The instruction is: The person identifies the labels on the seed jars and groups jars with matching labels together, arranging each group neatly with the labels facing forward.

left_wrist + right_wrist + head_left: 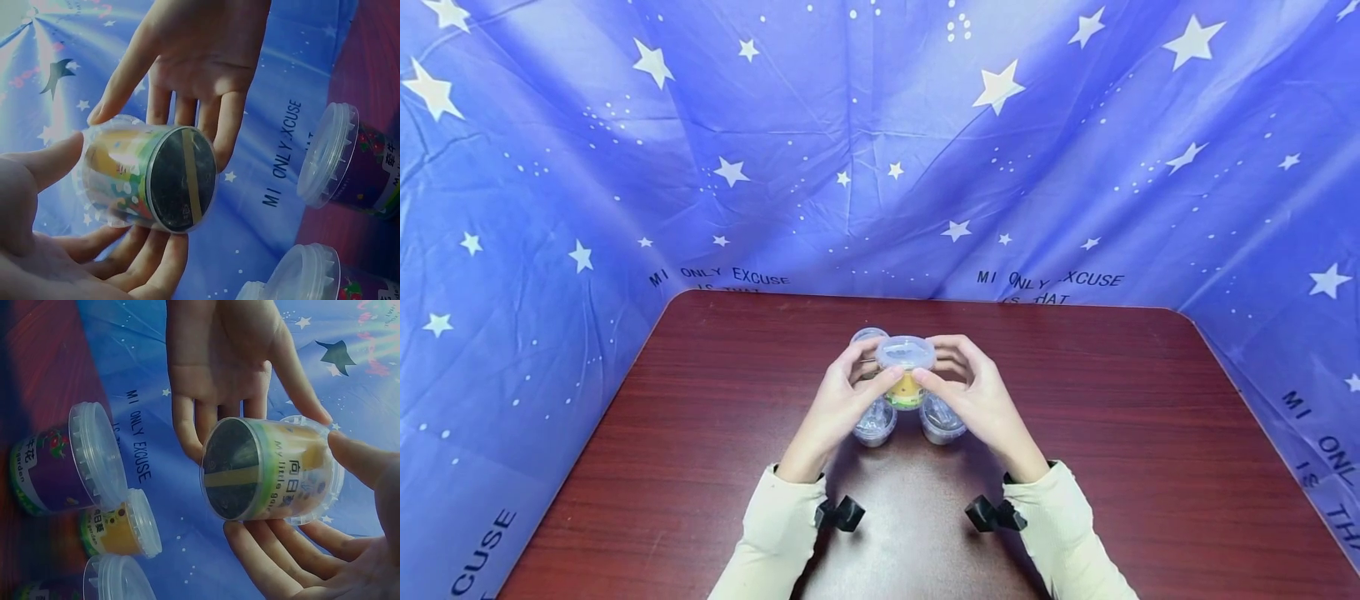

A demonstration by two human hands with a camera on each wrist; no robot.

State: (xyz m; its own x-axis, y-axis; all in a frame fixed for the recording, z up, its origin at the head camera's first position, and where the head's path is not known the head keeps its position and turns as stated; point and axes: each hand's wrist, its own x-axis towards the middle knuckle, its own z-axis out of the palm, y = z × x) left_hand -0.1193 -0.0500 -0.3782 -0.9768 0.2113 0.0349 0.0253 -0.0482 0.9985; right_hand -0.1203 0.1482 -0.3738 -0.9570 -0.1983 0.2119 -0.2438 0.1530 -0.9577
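A clear plastic cup (906, 379) with a translucent lid and a yellow-green label is held up between both hands. My left hand (842, 392) grips it from the left, thumb on the near side and fingers curled round behind. From the right, my right hand (981, 387) does the same. In the left wrist view the cup's dark base (182, 181) shows, crossed by a pale strip. The label (290, 469) in the right wrist view reads "My little" and some Chinese characters. Both thumbs lie near the lid end of the cup.
Similar lidded cups stand on the dark red table (700, 433): one front left (874, 425), one front right (942, 421), one behind at left (867, 335). The right wrist view shows a purple-labelled cup (53, 465) and a yellow-labelled cup (112, 526). A blue starry cloth (850, 125) surrounds the table.
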